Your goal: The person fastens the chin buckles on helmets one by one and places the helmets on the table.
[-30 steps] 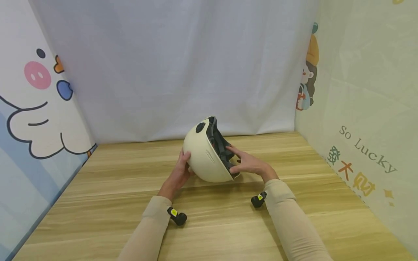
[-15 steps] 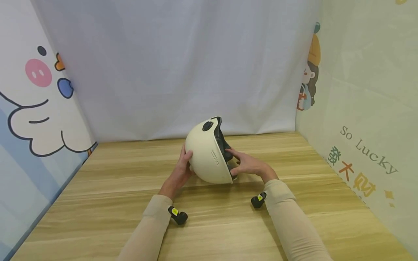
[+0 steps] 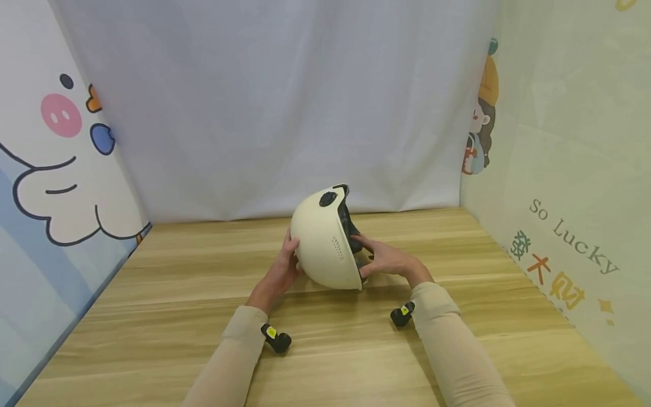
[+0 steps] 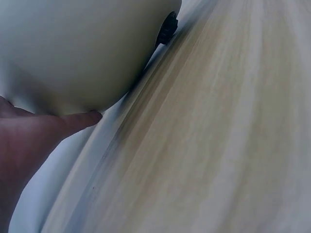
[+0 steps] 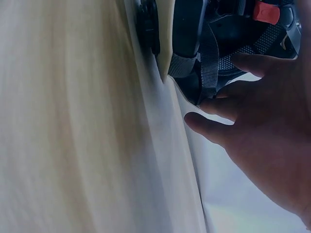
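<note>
A cream helmet (image 3: pixel 320 243) is tilted on its side over the table, its open side facing right. It has a black round knob (image 3: pixel 328 198) near the upper edge and a patch of small holes. My left hand (image 3: pixel 282 271) cups the rounded shell from the left, thumb on the near side; its other fingers are mostly hidden behind the shell. At the open side my right hand (image 3: pixel 389 260) holds the rim, some fingers reaching into the inside. The right wrist view shows those fingers spread beside the dark strap (image 5: pixel 210 60) and a red buckle piece (image 5: pixel 266 12).
The wood-grain table (image 3: pixel 325 362) extends around the helmet. A pale curtain (image 3: pixel 285 113) hangs along its back edge. Printed panels stand at the left (image 3: pixel 61 169) and right (image 3: pixel 569 169). Small black cameras (image 3: pixel 276 338) are strapped to both wrists.
Between my hands the helmet has turned and shifted slightly right, so more of the shell and less of the inside shows. Both hands have stayed almost in place.
</note>
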A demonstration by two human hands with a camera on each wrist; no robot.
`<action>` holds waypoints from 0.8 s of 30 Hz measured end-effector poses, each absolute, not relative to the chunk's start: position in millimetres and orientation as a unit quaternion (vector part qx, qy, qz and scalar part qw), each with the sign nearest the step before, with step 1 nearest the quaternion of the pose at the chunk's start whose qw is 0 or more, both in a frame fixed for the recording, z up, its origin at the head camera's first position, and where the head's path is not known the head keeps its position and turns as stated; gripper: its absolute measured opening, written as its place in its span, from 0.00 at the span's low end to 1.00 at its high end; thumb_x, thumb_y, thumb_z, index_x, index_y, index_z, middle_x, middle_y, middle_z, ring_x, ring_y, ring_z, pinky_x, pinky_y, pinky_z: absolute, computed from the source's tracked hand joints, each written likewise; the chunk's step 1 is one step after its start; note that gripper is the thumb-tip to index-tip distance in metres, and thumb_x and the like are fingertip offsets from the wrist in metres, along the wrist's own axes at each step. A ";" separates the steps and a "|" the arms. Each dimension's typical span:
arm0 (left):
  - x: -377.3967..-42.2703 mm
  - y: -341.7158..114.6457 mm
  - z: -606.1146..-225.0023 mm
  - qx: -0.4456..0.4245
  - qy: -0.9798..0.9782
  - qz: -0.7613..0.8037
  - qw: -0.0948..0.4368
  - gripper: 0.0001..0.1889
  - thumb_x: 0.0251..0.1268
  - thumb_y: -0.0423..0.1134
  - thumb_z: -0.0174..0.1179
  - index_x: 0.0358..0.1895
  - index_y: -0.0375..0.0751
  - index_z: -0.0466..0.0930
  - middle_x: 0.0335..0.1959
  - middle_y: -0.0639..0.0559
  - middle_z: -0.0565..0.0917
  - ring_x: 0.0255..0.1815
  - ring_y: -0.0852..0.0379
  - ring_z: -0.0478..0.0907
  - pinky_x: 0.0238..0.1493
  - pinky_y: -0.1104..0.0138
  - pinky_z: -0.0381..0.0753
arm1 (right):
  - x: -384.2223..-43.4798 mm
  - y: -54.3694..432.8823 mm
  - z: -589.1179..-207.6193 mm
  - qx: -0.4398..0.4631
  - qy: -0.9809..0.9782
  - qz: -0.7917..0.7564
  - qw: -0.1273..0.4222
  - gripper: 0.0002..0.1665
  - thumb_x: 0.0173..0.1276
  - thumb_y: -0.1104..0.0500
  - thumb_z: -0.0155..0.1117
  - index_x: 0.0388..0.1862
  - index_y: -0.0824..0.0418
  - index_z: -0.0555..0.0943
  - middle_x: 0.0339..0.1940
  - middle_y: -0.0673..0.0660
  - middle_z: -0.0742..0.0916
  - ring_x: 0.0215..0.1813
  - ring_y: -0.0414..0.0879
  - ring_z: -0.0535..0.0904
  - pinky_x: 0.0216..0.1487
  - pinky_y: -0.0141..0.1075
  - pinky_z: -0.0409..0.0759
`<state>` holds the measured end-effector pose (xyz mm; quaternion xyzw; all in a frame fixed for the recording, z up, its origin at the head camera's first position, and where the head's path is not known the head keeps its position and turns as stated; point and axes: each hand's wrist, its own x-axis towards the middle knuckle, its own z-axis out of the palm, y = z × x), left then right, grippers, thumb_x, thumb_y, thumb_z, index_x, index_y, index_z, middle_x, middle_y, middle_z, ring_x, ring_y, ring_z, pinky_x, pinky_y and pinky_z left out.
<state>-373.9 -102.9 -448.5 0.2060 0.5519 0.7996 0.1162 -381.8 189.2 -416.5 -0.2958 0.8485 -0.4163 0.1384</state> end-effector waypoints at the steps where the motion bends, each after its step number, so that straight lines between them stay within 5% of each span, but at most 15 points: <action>1: -373.7 -102.6 -449.0 0.205 0.549 0.802 0.117 0.40 0.70 0.55 0.40 0.80 0.69 0.30 0.81 0.46 0.38 0.78 0.39 0.41 0.67 0.30 0.46 | -382.0 189.3 -417.5 -0.296 0.848 -0.418 0.137 0.88 0.31 0.16 0.71 0.82 0.64 0.49 0.81 0.68 0.50 0.79 0.64 0.50 0.72 0.58 0.59; 11: -372.5 -103.0 -452.3 0.202 0.536 0.810 0.124 0.39 0.72 0.57 0.40 0.81 0.62 0.33 0.78 0.42 0.47 0.76 0.41 0.47 0.66 0.32 0.51 | -385.7 188.8 -422.4 -0.289 0.849 -0.421 0.137 0.87 0.31 0.16 0.72 0.82 0.61 0.50 0.81 0.67 0.50 0.79 0.64 0.51 0.71 0.59 0.60; 19: -375.2 -102.8 -456.2 0.188 0.547 0.804 0.139 0.40 0.73 0.64 0.38 0.81 0.67 0.29 0.80 0.39 0.40 0.77 0.34 0.43 0.71 0.37 0.46 | -385.3 186.7 -421.4 -0.278 0.857 -0.413 0.136 0.84 0.35 0.19 0.74 0.82 0.62 0.51 0.81 0.67 0.54 0.77 0.65 0.55 0.71 0.58 0.61; 24: -376.0 -102.3 -455.5 0.163 0.556 0.803 0.138 0.38 0.73 0.65 0.36 0.81 0.66 0.33 0.79 0.37 0.44 0.77 0.34 0.46 0.69 0.35 0.50 | -383.7 184.9 -419.2 -0.274 0.865 -0.397 0.135 0.77 0.42 0.23 0.74 0.82 0.61 0.53 0.80 0.68 0.58 0.77 0.63 0.57 0.70 0.56 0.63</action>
